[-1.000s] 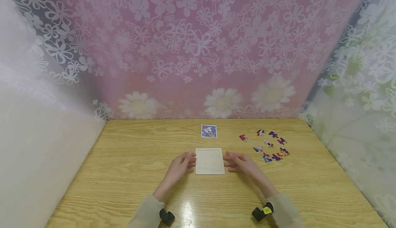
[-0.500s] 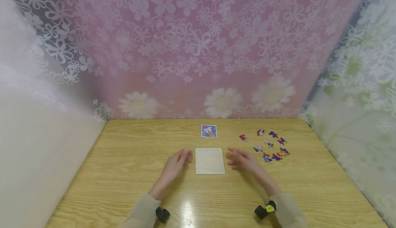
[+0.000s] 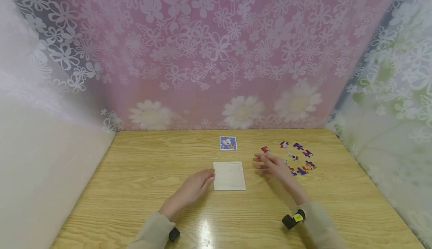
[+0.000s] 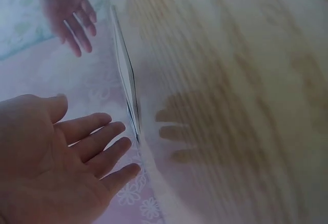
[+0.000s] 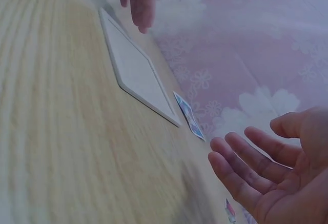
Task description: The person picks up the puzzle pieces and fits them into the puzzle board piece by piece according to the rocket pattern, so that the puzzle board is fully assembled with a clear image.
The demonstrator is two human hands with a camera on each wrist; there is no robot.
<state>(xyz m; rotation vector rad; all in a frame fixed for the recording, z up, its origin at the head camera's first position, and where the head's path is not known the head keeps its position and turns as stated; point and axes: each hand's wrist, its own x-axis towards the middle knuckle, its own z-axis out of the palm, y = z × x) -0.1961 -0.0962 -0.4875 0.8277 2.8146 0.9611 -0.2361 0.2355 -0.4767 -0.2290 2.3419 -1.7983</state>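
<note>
A pale square tray [image 3: 229, 176] with a raised rim lies flat on the wooden table. My left hand [image 3: 195, 186] is at the tray's left edge, fingers extended; in the left wrist view the left hand [image 4: 77, 157] is spread with nothing in it. Between the tray and the puzzle pieces hovers my right hand [image 3: 275, 168], its fingers loosely extended and holding nothing, as the right wrist view of that hand [image 5: 277, 167] confirms. Several colourful jigsaw pieces [image 3: 298, 146] lie in a rough ring around one central piece [image 3: 293, 156]. The right hand partly hides the nearest ones.
A small picture card [image 3: 228, 143] with a white cartoon figure lies behind the tray. A pink flowered backdrop [image 3: 216, 54] stands along the table's back edge, with pale side walls [image 3: 391, 121] to left and right.
Both hands drew away from the tray's sides. My left hand has since come back to its left edge, while my right hand has moved up and right toward the jigsaw pieces.
</note>
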